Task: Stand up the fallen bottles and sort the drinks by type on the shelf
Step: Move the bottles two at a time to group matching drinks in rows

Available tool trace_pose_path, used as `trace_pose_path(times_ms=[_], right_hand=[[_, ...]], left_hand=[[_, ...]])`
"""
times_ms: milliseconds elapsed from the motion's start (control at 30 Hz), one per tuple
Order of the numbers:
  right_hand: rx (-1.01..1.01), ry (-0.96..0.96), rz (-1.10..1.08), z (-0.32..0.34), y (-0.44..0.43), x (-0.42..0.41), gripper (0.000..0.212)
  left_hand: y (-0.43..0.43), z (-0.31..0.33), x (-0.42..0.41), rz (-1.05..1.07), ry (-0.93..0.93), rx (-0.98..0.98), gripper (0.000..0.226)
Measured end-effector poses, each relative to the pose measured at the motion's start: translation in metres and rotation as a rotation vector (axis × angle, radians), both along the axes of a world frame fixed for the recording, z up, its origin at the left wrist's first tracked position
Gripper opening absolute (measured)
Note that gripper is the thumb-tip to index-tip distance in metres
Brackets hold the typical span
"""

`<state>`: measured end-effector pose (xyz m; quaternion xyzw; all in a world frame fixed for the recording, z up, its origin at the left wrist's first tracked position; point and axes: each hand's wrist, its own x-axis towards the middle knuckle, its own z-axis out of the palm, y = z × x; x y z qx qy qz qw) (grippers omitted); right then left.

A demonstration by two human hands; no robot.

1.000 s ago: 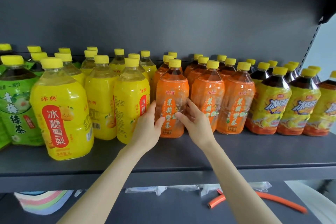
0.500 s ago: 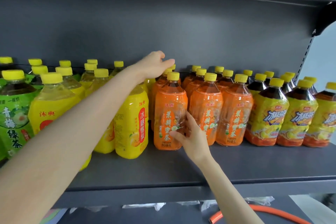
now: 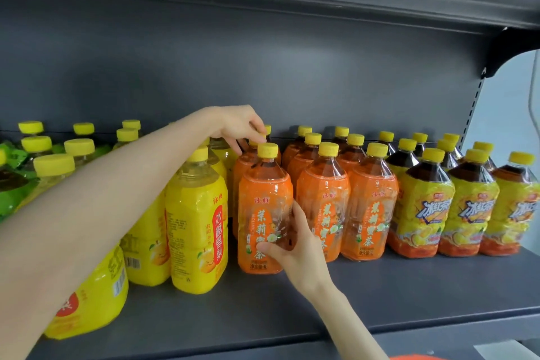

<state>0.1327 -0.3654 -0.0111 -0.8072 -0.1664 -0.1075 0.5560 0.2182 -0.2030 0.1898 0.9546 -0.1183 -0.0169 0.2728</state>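
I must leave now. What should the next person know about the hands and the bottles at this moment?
Left hand: reaches over the yellow bottles, fingers curled on the top of a back orange bottle.
Right hand: holds the front orange bottle low on its side.
Done: every bottle in view stands; green bottles, yellow, orange and dark tea bottles sit grouped on the shelf.
Left: probably only straightening the orange rows.

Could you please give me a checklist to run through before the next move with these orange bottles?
1. Right hand grips front orange bottle low on its label: ok.
2. Front orange bottle upright on shelf: ok.
3. Left hand holding rear orange bottle: cannot tell, fingers hide the contact.
4. Orange bottles grouped between yellow bottles and dark tea bottles: ok.
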Motion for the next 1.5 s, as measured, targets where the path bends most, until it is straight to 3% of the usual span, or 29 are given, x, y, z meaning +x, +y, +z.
trace_pose_path(times_ms=[400,600,700,833,933,1033,1167,1267,1333,1433,1500], right_hand=[[-0.023,0.048,-0.017,0.006,0.001,-0.001,0.090],[-0.162,0.013,-0.098,0.011,0.000,0.004,0.096],[-0.297,-0.021,-0.194,0.015,-0.001,0.002,0.100],[-0.422,-0.124,-0.333,0.012,0.002,-0.007,0.096],[-0.404,-0.179,-0.336,0.009,0.001,-0.006,0.094],[-0.307,-0.211,-0.319,0.002,0.003,-0.005,0.080],[-0.391,-0.510,-0.509,-0.016,0.002,-0.003,0.057],[-0.329,-0.613,-0.628,-0.018,-0.013,-0.001,0.077],[-0.275,-0.567,-0.594,-0.015,-0.028,0.001,0.090],[-0.216,-0.375,-0.424,-0.015,-0.050,0.002,0.094],[-0.250,-0.383,-0.404,-0.015,-0.060,0.004,0.096]], left_hand=[[-0.012,-0.005,0.015,-0.067,-0.091,0.048,0.033],[-0.012,-0.004,0.014,-0.040,-0.044,0.018,0.030],[-0.012,0.001,-0.007,-0.034,-0.043,-0.004,0.044],[-0.005,-0.009,-0.056,-0.125,-0.223,-0.028,0.066],[-0.001,-0.031,-0.074,-0.154,-0.373,0.203,0.083],[-0.006,-0.046,-0.072,-0.144,-0.454,0.247,0.085],[-0.014,-0.058,-0.077,-0.060,-0.513,0.162,0.082],[-0.026,-0.086,-0.091,0.057,-0.568,-0.015,0.092],[-0.041,-0.113,-0.104,0.179,-0.541,-0.244,0.100],[-0.055,-0.153,-0.108,0.337,-0.492,-0.447,0.102],[-0.055,-0.171,-0.099,0.406,-0.379,-0.578,0.103]])
